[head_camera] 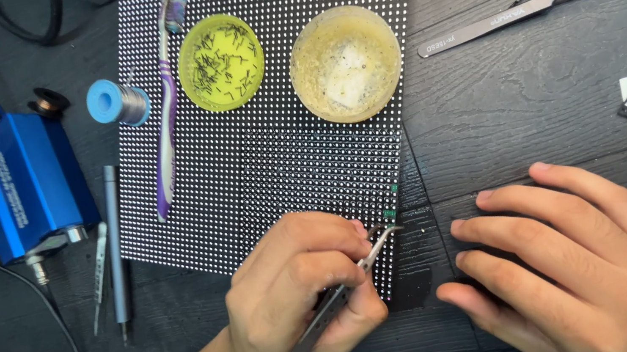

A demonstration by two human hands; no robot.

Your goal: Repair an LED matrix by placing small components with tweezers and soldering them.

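One dark wood table (537, 76), LED panel (274, 148) w/ tweezers (336, 301)

We see our left hand (299, 290) pinching thin metal tweezers (328, 306), and their curved tip touches the right edge of a big black panel with white dots (276, 157). Our right hand (577, 258) lies flat on the dark wooden table (539, 93), just beside the panel. On the panel sit a purple toothbrush (166, 107), a yellow cup of tiny dark bits (220, 62) and a pale round dish (345, 64), while a blue box (31, 183) stands to its left and another pair of tweezers (517, 13) lies on its right.
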